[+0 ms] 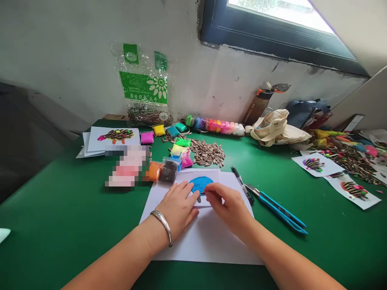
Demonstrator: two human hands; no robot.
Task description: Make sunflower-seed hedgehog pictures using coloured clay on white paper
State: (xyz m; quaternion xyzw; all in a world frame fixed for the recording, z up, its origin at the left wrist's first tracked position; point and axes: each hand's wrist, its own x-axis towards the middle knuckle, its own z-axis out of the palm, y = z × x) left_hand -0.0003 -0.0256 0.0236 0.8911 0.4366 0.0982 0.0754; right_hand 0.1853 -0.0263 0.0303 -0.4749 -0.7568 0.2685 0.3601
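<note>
A flat blue clay shape (pixel 202 185), rounded on top, lies on a small white card over a larger white paper sheet (pixel 208 241). Below the blue shape is a small grey piece of clay (pixel 198 199). My left hand (pixel 178 205), with a silver bangle at the wrist, rests with its fingers stretched out on the card, fingertips at the blue shape's left edge. At the lower right edge of that shape, my right hand (pixel 225 201) has its thumb and fingers pinched together. Whatever lies between those fingertips is hidden.
Bagged clay, orange (pixel 155 172) and black (pixel 169 170), sits beyond the paper near a sunflower seed pile (pixel 208 153). Right of the sheet lie a black pen (pixel 242 183) and a blue utility knife (pixel 279 211). Finished seed pictures (pixel 116 137) are at left; a seed bag (pixel 148 88) leans on the wall.
</note>
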